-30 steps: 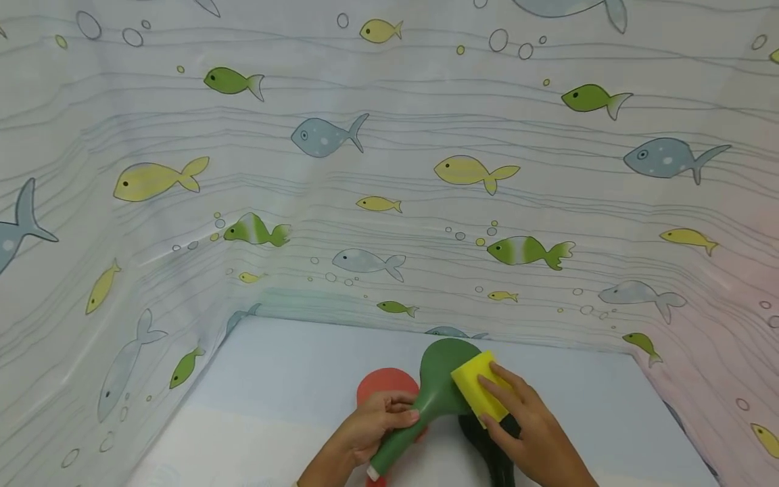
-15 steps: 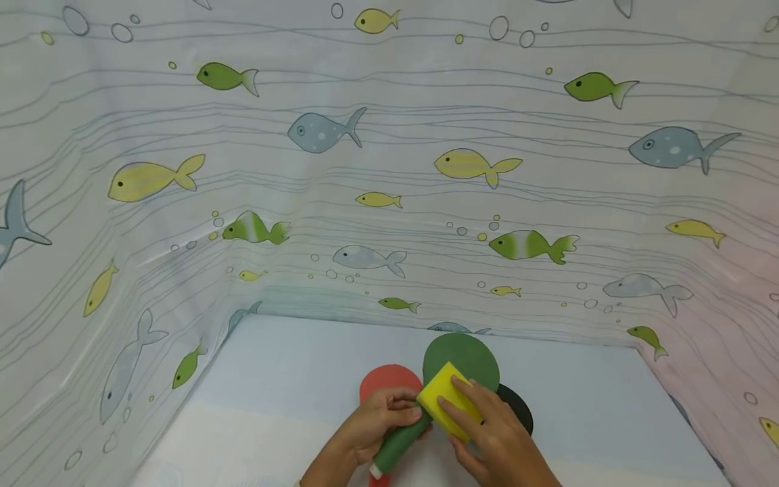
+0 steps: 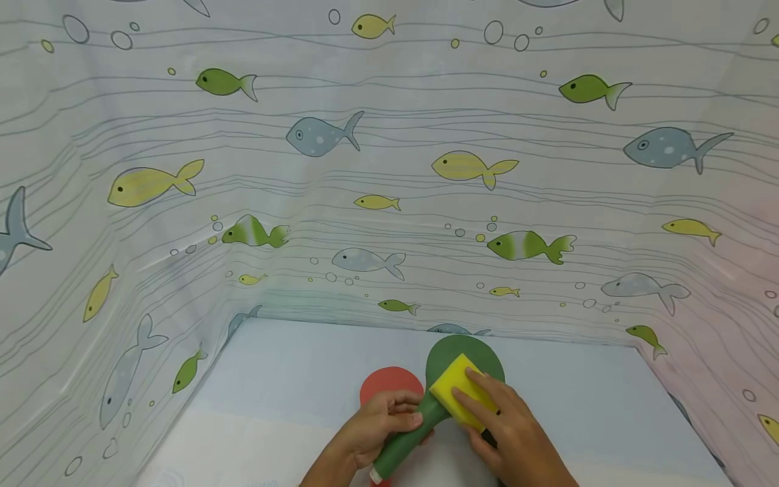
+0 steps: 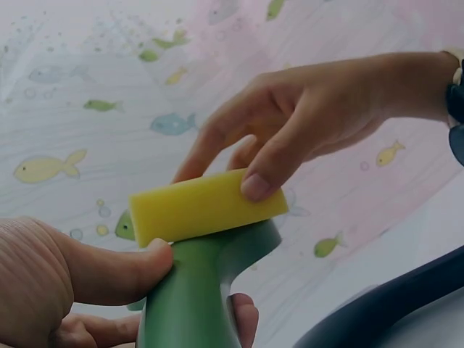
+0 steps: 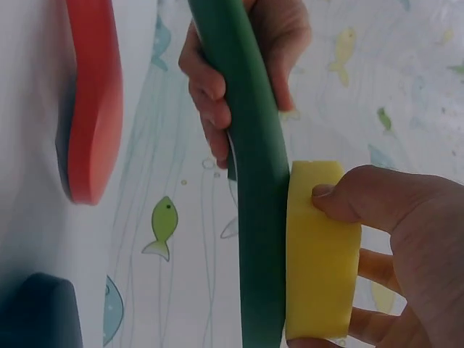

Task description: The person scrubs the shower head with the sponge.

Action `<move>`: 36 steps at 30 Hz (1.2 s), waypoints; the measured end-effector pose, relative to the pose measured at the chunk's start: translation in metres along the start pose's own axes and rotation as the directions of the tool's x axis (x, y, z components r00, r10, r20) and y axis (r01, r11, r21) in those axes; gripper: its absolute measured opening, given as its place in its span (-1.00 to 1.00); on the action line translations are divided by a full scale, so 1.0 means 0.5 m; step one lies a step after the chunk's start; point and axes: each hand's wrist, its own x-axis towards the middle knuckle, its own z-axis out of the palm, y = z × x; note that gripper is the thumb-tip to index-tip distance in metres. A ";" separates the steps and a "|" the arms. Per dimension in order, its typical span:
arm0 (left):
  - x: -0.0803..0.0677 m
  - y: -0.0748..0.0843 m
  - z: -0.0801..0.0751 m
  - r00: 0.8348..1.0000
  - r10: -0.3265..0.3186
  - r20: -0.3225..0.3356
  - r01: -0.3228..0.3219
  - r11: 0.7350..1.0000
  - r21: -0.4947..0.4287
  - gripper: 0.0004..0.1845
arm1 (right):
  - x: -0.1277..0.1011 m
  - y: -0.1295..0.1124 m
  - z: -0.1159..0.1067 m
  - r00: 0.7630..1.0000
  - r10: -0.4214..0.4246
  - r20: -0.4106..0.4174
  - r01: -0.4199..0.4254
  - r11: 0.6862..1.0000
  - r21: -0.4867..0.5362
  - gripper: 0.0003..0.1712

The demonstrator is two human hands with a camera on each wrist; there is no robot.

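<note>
From the head view, the green paddle (image 3: 453,368) is held up over the table (image 3: 292,379) by its handle in the left hand (image 3: 380,426), and the sponge (image 3: 460,390), pressed on by the right hand (image 3: 505,433), has been slid back up the face from the neck, so rubbing goes on. At the left wrist, the sponge (image 4: 206,206) is pinched by finger and thumb. At the right wrist, it (image 5: 321,250) lies flat against the paddle (image 5: 254,181), with a red paddle (image 5: 90,94) behind.

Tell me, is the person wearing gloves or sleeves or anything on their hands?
No gloves and no sleeves show: the left hand and the right hand are bare, with short, plain nails. In the left wrist view, a dark band, maybe a strap, sits at the right wrist.
</note>
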 end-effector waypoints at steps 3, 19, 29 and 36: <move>-0.001 0.000 0.001 1.000 0.006 0.015 -0.006 1.000 0.007 -0.54 | 0.000 0.007 -0.008 0.999 0.038 0.013 -0.038 0.999 0.016 -0.40; -0.003 -0.002 -0.001 0.994 0.031 0.107 -0.035 0.999 0.039 -0.50 | -0.012 0.050 -0.037 0.983 0.186 -0.010 -0.186 0.983 0.004 -0.22; -0.006 0.001 0.005 0.991 0.020 0.134 -0.028 0.998 0.057 -0.50 | -0.022 0.077 -0.043 0.951 0.310 0.007 -0.310 0.951 0.017 -0.20; -0.006 0.000 0.005 0.988 0.011 0.152 -0.022 0.997 0.074 -0.51 | -0.035 0.110 -0.049 0.926 0.376 0.007 -0.374 0.919 0.120 -0.24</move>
